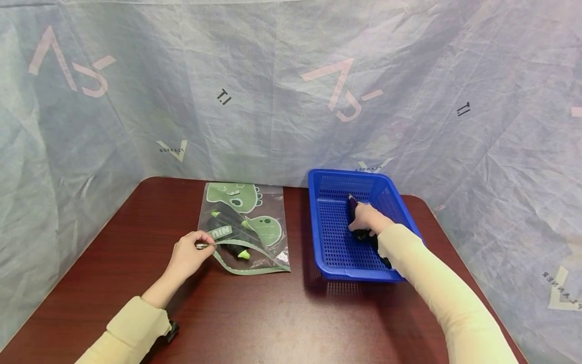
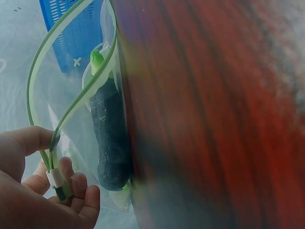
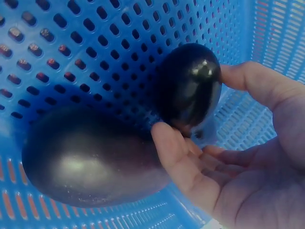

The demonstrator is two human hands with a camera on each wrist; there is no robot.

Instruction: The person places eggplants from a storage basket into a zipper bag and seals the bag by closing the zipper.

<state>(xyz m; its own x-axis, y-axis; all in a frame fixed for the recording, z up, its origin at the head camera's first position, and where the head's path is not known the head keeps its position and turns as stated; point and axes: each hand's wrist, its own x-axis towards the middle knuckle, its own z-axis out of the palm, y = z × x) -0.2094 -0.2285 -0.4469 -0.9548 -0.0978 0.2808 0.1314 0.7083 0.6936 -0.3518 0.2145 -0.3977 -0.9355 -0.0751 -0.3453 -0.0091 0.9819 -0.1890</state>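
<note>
My left hand [image 1: 188, 255] pinches the near left corner of a clear zip bag [image 1: 267, 231] with green prints, by the zip end where a white slider [image 2: 55, 178] shows. The bag's mouth gapes. Inside lie several long dark vegetables [image 2: 110, 136] with bright green stem ends; their kind is unclear. Over in the blue basket [image 1: 318, 237], my right hand [image 1: 372, 220] holds a glossy dark purple eggplant [image 3: 188, 88] between thumb and fingers. A second, larger eggplant [image 3: 90, 162] lies beside those fingers in the right wrist view; my forearm mostly hides it in the head view.
The basket stands at the right of the dark red wooden table [image 1: 273, 318], a short gap away from the bag. Grey printed cloth [image 1: 273, 126] hangs behind the table and along both sides.
</note>
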